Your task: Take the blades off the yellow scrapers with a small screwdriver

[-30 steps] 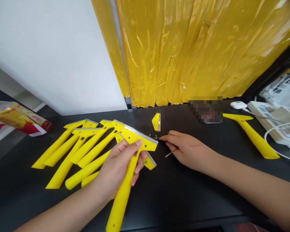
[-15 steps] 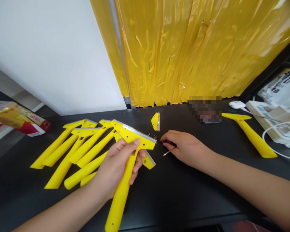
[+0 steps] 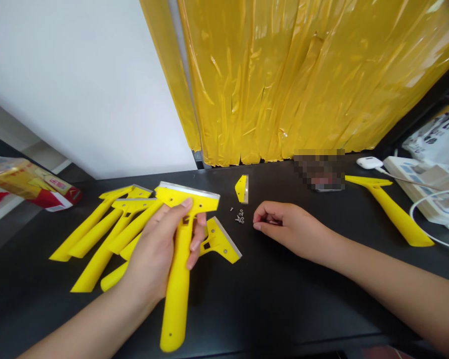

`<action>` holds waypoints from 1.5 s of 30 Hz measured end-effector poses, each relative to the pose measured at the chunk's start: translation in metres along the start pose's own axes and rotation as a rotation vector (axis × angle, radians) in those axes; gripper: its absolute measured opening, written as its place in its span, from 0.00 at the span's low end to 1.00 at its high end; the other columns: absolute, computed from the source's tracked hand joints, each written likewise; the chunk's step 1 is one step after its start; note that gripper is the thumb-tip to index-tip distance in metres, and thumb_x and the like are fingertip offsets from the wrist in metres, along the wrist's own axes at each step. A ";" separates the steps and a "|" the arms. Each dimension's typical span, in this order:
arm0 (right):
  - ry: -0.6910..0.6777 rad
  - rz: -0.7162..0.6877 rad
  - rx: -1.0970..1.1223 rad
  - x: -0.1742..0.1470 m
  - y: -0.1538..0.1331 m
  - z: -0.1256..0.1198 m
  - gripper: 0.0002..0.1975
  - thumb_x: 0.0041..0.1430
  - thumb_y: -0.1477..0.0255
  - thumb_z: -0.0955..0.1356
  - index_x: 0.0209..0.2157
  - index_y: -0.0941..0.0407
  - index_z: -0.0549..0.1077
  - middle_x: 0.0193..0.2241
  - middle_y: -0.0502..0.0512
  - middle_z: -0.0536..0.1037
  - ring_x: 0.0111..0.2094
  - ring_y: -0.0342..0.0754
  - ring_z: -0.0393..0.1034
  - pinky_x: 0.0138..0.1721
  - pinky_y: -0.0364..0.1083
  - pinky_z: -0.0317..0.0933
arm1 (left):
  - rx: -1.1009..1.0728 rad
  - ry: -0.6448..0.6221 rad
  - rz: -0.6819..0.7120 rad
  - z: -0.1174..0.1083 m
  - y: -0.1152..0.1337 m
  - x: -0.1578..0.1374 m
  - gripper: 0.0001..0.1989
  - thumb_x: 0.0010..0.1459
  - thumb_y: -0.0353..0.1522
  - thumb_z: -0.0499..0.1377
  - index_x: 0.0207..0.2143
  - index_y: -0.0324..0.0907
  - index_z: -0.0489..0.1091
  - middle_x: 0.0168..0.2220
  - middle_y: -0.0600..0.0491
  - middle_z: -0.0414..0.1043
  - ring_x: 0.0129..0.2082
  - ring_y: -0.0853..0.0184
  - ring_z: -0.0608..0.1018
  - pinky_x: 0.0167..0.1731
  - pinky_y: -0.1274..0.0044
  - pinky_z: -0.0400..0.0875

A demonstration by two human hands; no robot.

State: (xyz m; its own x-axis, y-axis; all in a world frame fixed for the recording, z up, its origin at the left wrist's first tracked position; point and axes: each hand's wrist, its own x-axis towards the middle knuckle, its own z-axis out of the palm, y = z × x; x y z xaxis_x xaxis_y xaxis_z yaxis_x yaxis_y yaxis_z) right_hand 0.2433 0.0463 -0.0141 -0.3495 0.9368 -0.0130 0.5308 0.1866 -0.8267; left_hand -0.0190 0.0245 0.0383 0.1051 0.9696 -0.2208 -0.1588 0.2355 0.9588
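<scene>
My left hand (image 3: 155, 249) is wrapped round a yellow scraper (image 3: 177, 284), its thumb on the head below the metal blade edge. Two small holes show in that head. My right hand (image 3: 284, 224) rests on the black table with curled fingers; what they hold, if anything, is hidden. Just left of its fingertips lie several small screws and nuts (image 3: 240, 217). Another yellow scraper (image 3: 224, 244), with two screws in its head, is partly covered by my left hand. A loose yellow head plate with a metal strip (image 3: 241, 189) sits farther back.
Several yellow scrapers (image 3: 97, 249) lie side by side on the left. One more scraper (image 3: 400, 214) is at the right, near a white power strip (image 3: 415, 194) and cable. A red and yellow package (image 3: 48, 184) stands far left. Yellow plastic sheeting (image 3: 265, 89) hangs behind the table.
My left hand has moved left with the scraper, turning it more upright and uncovering the scraper behind. The thin metal rod that stuck out of my right hand no longer shows.
</scene>
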 end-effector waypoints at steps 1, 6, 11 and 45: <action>-0.009 0.014 0.052 -0.002 -0.004 -0.001 0.04 0.67 0.68 0.70 0.36 0.52 0.77 0.27 0.47 0.74 0.28 0.44 0.67 0.29 0.43 0.60 | -0.002 -0.005 -0.021 0.004 -0.004 -0.001 0.15 0.67 0.41 0.62 0.30 0.41 0.73 0.18 0.57 0.68 0.11 0.73 0.66 0.11 0.83 0.62; -0.031 0.004 0.245 -0.018 -0.025 -0.001 0.07 0.66 0.64 0.71 0.40 0.52 0.80 0.33 0.50 0.80 0.34 0.45 0.73 0.35 0.44 0.67 | -0.042 -0.060 -0.148 0.014 -0.023 -0.008 0.15 0.68 0.42 0.62 0.32 0.42 0.70 0.19 0.58 0.70 0.11 0.74 0.64 0.10 0.84 0.62; -0.025 -0.095 0.367 -0.030 -0.034 0.003 0.03 0.67 0.68 0.73 0.37 0.50 0.80 0.36 0.51 0.79 0.35 0.46 0.72 0.35 0.44 0.67 | -0.051 -0.136 -0.207 0.015 -0.037 -0.009 0.16 0.70 0.43 0.59 0.33 0.41 0.72 0.19 0.58 0.70 0.12 0.75 0.65 0.11 0.85 0.63; -0.287 0.180 0.778 -0.014 -0.028 0.017 0.23 0.55 0.58 0.82 0.38 0.57 0.72 0.35 0.51 0.80 0.39 0.47 0.70 0.45 0.47 0.61 | 0.118 -0.251 -0.161 0.020 -0.049 -0.020 0.17 0.70 0.47 0.62 0.37 0.42 0.72 0.22 0.59 0.71 0.17 0.74 0.71 0.13 0.86 0.67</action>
State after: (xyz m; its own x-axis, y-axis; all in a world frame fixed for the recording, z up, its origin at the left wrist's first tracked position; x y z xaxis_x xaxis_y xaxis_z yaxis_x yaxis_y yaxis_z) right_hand 0.2204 0.0232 -0.0003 -0.5489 0.8016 -0.2370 -0.0481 -0.3133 -0.9484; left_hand 0.0068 -0.0083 -0.0007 0.3608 0.8706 -0.3344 -0.0072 0.3611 0.9325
